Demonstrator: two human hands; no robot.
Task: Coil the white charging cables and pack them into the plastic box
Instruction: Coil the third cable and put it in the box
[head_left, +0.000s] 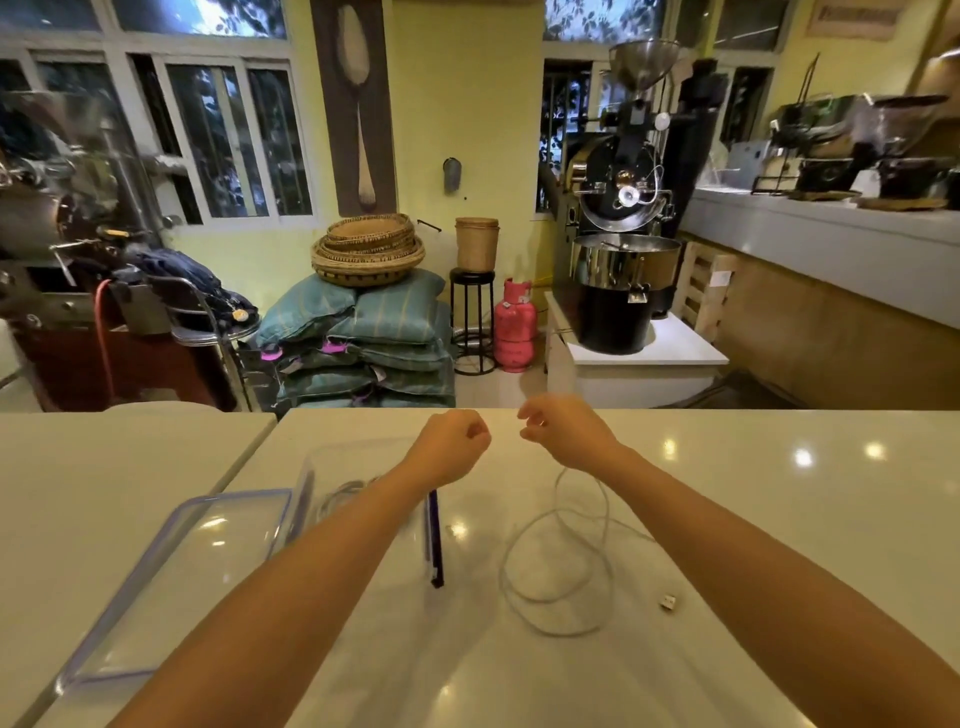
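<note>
A white charging cable (558, 566) lies in loose loops on the glossy table, its plug end (668, 603) resting to the right. One strand rises from the loops toward my right hand (563, 431), whose fingers pinch it above the table's far part. My left hand (452, 441) is a closed fist close beside it; whether it holds the cable I cannot tell. The clear plastic box (322, 467) stands under my left forearm, with another coiled white cable (340, 493) inside. Its clear lid (171, 587) with a bluish rim lies to the left.
The box's dark purple latch (435, 545) stands up at its right side. The table's far edge (727, 413) runs just beyond my hands, with a seam to a second tabletop on the left. Sacks, baskets, a pink gas cylinder and a roaster stand on the floor behind.
</note>
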